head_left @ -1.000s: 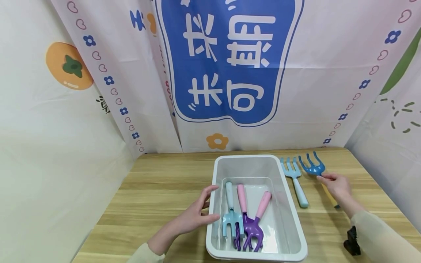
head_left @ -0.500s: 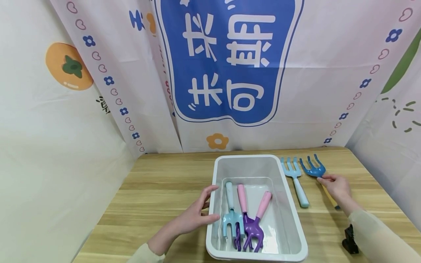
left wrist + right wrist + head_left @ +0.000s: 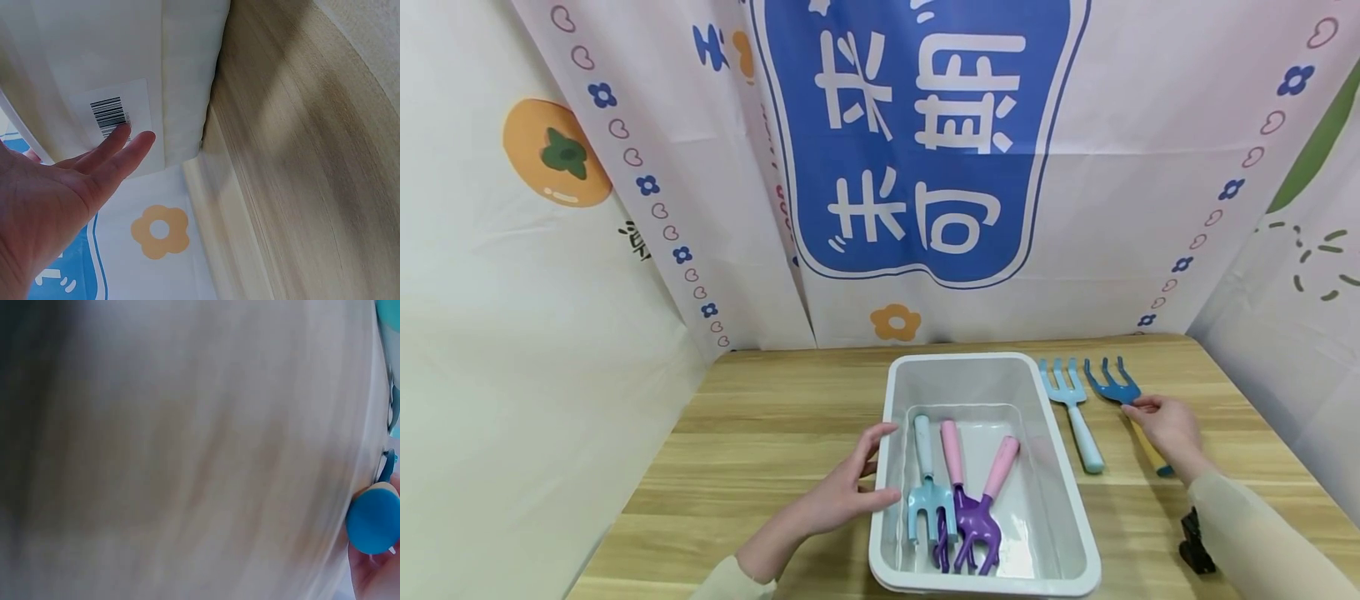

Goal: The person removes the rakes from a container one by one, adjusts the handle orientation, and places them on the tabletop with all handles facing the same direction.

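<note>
At the right, my right hand (image 3: 1165, 423) pinches the dark blue fork (image 3: 1116, 389) where its head meets the yellow handle (image 3: 1150, 448); the tines point away. In the right wrist view the handle's round blue end (image 3: 374, 521) shows beside my hand (image 3: 378, 575). Left of it, a light blue fork (image 3: 1083, 437) lies on the table. My left hand (image 3: 842, 493) has its fingers spread at the left side of the grey bin (image 3: 883, 467). From the left wrist, the hand (image 3: 62, 194) has extended fingertips at the bin's labelled side (image 3: 125, 50).
Inside the bin lie a light blue fork (image 3: 931, 500) and two purple forks with pink handles (image 3: 1002, 468). The wooden table (image 3: 760, 433) extends left of the bin. A printed cloth (image 3: 850, 317) hangs behind it. A black object (image 3: 1195, 542) is beside my right sleeve.
The dark blue fork's tines have come slightly lower and nearer in the head view, and its handle end has shifted a little left. My left hand and the bin stay put.
</note>
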`<state>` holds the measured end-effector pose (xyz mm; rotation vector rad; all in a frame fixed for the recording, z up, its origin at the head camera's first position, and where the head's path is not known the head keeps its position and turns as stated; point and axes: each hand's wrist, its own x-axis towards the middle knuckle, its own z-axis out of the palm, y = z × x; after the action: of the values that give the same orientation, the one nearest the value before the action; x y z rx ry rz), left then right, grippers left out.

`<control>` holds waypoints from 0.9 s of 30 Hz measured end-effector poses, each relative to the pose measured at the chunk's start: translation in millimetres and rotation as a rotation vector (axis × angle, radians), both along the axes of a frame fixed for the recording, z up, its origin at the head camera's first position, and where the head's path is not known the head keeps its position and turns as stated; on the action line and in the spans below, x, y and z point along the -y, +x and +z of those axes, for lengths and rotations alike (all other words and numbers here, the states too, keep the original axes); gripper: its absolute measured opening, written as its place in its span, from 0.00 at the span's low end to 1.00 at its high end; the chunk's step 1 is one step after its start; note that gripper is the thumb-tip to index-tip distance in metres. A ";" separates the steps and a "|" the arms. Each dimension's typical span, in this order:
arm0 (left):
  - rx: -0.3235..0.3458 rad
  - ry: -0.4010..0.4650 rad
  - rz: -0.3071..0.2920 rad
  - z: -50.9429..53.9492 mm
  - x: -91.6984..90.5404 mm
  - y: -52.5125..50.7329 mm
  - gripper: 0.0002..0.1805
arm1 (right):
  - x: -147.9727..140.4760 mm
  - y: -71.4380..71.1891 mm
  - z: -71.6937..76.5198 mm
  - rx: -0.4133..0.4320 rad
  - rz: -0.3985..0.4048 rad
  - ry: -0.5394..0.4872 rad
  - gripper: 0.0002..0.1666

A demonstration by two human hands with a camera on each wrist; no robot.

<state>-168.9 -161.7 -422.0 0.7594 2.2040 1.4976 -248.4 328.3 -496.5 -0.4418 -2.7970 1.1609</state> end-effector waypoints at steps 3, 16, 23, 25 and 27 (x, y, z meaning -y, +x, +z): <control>0.003 -0.003 0.001 -0.4 0.0 -0.2 0.42 | -0.4 -1.0 0.7 0.018 -0.001 0.005 0.28; -0.004 -0.004 0.006 -1.2 0.9 -1.1 0.42 | 11.0 7.5 35.2 -0.163 0.058 0.003 0.39; 0.003 -0.001 -0.001 -0.9 1.0 -0.5 0.42 | 27.3 12.6 71.2 -0.269 0.166 0.024 0.34; 0.003 -0.001 -0.001 -0.8 0.8 -0.2 0.42 | 31.9 15.3 80.4 -0.293 0.195 0.016 0.32; 0.002 0.000 0.001 -0.8 0.8 0.0 0.42 | 36.8 18.2 89.3 -0.313 0.217 0.006 0.30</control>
<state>-168.9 -162.5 -422.7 0.7570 2.2030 1.4984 -230.2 291.5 -407.3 0.0462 -2.6187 1.1438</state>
